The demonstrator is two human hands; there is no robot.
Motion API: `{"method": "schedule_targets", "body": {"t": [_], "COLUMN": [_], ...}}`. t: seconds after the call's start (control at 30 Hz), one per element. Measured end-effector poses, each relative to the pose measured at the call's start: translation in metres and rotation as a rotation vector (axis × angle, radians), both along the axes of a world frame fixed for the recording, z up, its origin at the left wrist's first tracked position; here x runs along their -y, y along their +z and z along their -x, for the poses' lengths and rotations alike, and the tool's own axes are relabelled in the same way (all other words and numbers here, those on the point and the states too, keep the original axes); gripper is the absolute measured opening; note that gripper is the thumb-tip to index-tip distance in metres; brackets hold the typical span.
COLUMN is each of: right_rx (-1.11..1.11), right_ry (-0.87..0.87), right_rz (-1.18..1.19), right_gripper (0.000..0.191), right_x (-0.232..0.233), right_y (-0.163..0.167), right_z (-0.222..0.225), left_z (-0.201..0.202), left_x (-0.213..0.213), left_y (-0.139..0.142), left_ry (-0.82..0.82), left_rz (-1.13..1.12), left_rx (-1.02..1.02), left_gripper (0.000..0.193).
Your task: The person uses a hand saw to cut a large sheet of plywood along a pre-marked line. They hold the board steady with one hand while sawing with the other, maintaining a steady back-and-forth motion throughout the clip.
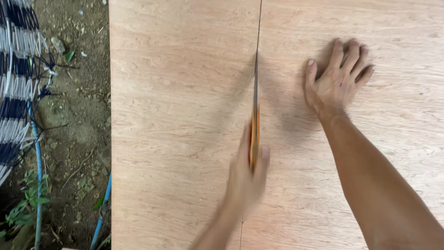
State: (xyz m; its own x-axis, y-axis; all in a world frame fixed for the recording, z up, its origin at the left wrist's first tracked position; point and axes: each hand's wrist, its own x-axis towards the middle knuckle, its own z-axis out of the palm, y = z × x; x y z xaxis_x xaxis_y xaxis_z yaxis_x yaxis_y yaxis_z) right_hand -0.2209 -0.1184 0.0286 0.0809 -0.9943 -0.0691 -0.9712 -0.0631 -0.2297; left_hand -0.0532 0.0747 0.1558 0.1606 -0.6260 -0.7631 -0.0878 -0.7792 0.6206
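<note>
left hand (247, 173): blurred, gripping orange-handled saw (255, 115) on a dark line
right hand (337, 78): flat, fingers together, pressing plywood sheet (175, 115) beside the saw

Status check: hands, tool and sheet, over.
Left hand blurred, gripping orange-handled saw on the cut line. Right hand flat on plywood sheet, beside the cut. Nothing across the line ahead.

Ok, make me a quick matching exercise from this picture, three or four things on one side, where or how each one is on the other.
Things:
1. left hand
2. right hand
3. plywood sheet
4. blue pipe

States:
A. lies on the dirt at the left
B. blurred, gripping the orange-handled saw
C. pressed flat, fingers spread
D. marked with a dark line down its middle

Pairs: 1-B, 2-C, 3-D, 4-A
</note>
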Motion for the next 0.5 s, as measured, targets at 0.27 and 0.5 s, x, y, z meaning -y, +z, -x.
{"method": "schedule_targets", "body": {"t": [0.27,0.5], "right_rx": [-0.011,0.013], "right_ry": [0.007,-0.017], "right_rz": [0.001,-0.028], "right_gripper": [0.072,0.072], "right_x": [-0.001,0.001], "right_y": [0.006,0.004], "right_z": [-0.004,-0.005], "left_z": [-0.011,-0.004], "left_x": [0.056,-0.040], "left_y": [0.001,0.028], "left_ry": [0.043,0.061], "left_rz": [0.575,-0.028], "left_rx": [0.187,-0.030], "left_gripper": [0.066,0.074]}}
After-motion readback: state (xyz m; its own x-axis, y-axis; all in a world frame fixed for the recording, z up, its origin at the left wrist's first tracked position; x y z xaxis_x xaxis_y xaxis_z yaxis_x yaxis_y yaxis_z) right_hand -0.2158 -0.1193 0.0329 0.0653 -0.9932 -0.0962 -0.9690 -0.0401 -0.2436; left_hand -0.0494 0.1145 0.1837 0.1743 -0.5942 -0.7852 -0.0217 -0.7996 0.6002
